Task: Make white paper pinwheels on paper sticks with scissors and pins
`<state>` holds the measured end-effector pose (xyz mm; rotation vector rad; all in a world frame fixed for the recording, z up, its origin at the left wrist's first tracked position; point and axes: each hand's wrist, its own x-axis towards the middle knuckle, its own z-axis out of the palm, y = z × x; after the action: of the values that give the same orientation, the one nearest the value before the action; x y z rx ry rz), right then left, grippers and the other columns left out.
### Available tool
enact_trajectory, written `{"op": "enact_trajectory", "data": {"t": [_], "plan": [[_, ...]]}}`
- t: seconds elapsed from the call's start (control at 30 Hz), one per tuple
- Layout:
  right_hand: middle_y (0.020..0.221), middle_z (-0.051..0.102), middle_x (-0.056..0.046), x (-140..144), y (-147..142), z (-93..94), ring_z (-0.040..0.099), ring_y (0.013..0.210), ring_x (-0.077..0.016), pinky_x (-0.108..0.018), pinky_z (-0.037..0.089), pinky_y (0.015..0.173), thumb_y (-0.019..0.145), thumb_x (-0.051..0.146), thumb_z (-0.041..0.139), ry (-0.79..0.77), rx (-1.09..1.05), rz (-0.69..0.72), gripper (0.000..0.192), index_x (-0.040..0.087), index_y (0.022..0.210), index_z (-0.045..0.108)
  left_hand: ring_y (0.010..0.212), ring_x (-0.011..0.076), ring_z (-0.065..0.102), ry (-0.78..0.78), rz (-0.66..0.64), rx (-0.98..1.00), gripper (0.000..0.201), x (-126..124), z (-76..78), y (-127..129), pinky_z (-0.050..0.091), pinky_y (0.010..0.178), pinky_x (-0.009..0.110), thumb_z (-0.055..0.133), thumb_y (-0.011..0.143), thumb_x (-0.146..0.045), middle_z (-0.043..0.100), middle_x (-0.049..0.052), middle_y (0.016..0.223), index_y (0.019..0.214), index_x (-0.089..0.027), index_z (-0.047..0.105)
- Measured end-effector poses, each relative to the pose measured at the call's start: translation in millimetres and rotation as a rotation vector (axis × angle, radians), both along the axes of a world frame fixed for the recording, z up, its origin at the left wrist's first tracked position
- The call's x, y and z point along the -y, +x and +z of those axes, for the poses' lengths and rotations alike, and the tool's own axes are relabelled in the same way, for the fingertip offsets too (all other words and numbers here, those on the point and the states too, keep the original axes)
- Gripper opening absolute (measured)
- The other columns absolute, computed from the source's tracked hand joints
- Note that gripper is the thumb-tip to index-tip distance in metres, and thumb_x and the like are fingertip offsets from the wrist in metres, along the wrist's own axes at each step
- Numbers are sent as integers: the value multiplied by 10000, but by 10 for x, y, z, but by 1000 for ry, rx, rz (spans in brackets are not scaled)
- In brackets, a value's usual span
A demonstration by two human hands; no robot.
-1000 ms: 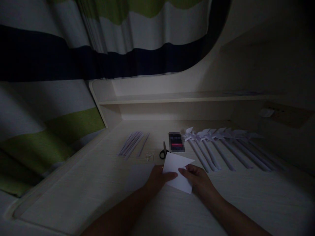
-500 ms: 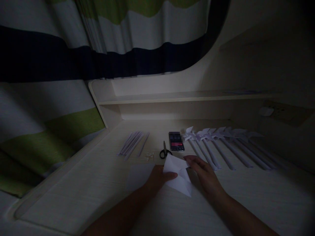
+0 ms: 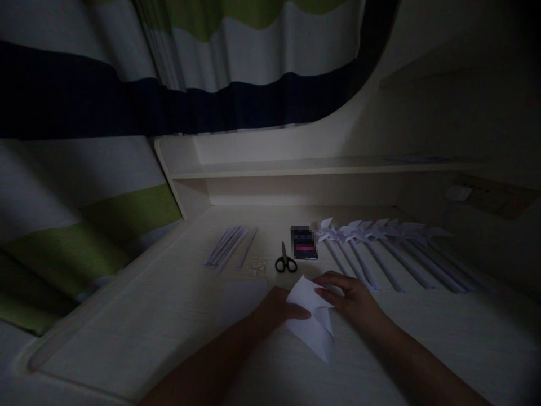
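Your left hand (image 3: pixel 274 307) pinches the left edge of the folded white paper (image 3: pixel 313 316), thumb on top. Your right hand (image 3: pixel 353 299) lies open, fingers flat against the paper's upper right fold. The paper sits between both hands on the near-centre surface (image 3: pixel 169 316), its pointed tip aimed toward you. Just beyond it: black-handled scissors (image 3: pixel 285 260) and a small dark box (image 3: pixel 304 243). Far left, a bundle of paper sticks (image 3: pixel 230 245); far right, a row of white pinwheels (image 3: pixel 380 248).
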<state>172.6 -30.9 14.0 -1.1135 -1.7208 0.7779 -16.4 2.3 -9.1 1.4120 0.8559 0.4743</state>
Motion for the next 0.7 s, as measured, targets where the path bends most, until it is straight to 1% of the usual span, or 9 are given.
{"op": "enact_trajectory", "data": {"t": [0.13, 0.23, 0.37, 0.5, 0.7], "plan": [[764, 593, -49, 0, 24, -4, 571, 724, -155, -274, 466, 635, 755, 263, 539, 144, 24, 36, 144, 198, 795, 662, 680, 199, 559, -14, 10, 20, 336, -8, 11, -8, 387, 619, 279, 701, 518, -284, 625, 39, 731, 810, -121, 664], [789, 593, -51, 34, 34, 42, 566, 752, -159, -282, 468, 651, 773, 238, 514, 215, 74, 97, 155, 215, 800, 665, 679, 194, 561, -27, 9, 31, 311, 4, 46, -8, 382, 619, 274, 690, 529, -264, 630, 38, 745, 808, -128, 666], [890, 604, -56, 77, 39, 97, 569, 810, -160, -287, 470, 693, 794, 237, 483, 221, 158, 170, 191, 244, 858, 663, 628, 169, 546, -60, 37, 50, 263, 5, 45, -6, 369, 588, 256, 684, 519, -232, 616, 24, 678, 758, -122, 668], [920, 604, -59, 80, 47, 81, 565, 839, -155, -274, 462, 706, 804, 231, 472, 219, 240, 231, 209, 252, 894, 659, 585, 148, 533, -108, 32, 71, 208, -3, 11, -6, 354, 552, 240, 653, 523, -192, 605, 19, 645, 715, -113, 663], [949, 576, -64, 86, 50, 73, 554, 851, -148, -265, 450, 694, 830, 245, 432, 217, 262, 276, 242, 256, 954, 639, 572, 137, 522, -116, 13, 79, 231, -6, 17, -19, 352, 566, 242, 662, 517, -200, 596, 11, 629, 731, -113, 658]]}}
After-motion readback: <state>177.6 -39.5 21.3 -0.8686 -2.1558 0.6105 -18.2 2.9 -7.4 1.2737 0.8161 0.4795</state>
